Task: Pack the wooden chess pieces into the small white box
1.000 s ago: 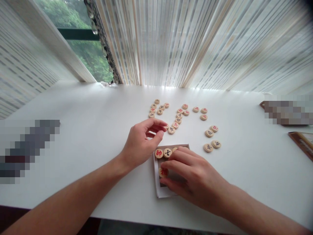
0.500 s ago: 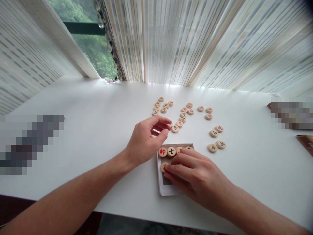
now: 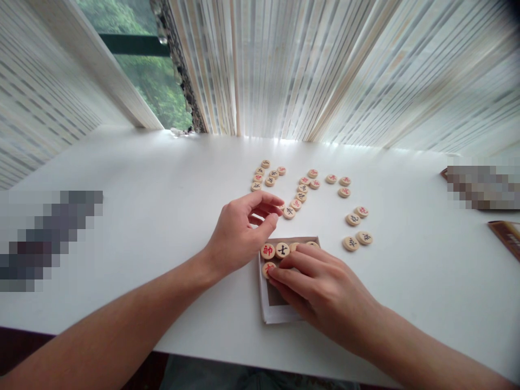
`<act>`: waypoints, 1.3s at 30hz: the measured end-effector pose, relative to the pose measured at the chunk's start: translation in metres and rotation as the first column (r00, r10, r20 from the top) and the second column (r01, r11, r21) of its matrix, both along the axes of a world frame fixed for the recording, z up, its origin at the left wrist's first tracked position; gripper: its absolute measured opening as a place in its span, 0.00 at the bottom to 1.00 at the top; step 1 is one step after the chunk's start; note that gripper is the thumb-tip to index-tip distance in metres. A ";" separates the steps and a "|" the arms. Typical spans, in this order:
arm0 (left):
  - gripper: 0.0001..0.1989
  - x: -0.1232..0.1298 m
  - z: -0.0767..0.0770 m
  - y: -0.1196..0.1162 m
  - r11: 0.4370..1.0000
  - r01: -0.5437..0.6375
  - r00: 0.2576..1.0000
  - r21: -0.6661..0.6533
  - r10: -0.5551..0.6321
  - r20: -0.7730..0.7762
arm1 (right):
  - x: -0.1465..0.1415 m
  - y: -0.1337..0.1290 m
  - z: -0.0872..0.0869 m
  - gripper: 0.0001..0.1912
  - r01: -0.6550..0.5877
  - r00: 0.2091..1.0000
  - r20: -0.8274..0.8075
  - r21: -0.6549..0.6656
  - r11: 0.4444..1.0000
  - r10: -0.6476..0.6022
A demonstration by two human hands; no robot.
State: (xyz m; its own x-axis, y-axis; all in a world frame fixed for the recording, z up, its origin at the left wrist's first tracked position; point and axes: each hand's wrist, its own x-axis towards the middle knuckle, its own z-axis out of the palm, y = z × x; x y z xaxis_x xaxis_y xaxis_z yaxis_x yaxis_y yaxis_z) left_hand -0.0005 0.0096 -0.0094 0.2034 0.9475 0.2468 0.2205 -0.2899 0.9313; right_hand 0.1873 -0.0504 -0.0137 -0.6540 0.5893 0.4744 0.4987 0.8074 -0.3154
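Note:
A shallow open box (image 3: 265, 292) stands near the table's front edge. Along its back wall lies a row of round wooden pieces, among them a red-marked piece (image 3: 267, 251) at the left and a black-marked piece (image 3: 283, 249) beside it. My right hand (image 3: 320, 281) reaches over the box, its fingertips closed on another red-marked piece (image 3: 268, 270) just below the row's left end. My left hand (image 3: 246, 230) hovers at the box's back left corner, fingers curved and apart from the thumb, with nothing visible between them. Beyond its fingertips lies a black-marked piece (image 3: 289, 212).
More round pieces with red or black characters lie scattered behind the box, such as one (image 3: 265, 163) at the back and one (image 3: 351, 243) to the right. A brown object (image 3: 506, 235) is at the white table's right edge. Curtains (image 3: 276, 70) hang behind.
My right fingers have pushed the red-marked piece back, closer to the row and the left wall. My left hand keeps its pose. The whole view has shifted slightly.

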 end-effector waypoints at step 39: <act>0.08 -0.005 0.003 0.005 0.999 -0.038 0.999 -0.010 0.038 -0.006 | 0.026 0.018 0.019 0.08 0.165 0.953 -0.248 -0.050 0.985 -0.172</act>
State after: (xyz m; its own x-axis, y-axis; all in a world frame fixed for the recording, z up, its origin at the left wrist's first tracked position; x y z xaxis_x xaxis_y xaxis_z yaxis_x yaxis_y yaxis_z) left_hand -0.0059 0.0148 -0.0060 0.1688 0.9571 0.2357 0.2369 -0.2715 0.9328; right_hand 0.2132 -0.0324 0.0052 -0.4062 0.6961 0.5920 0.5288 0.7074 -0.4689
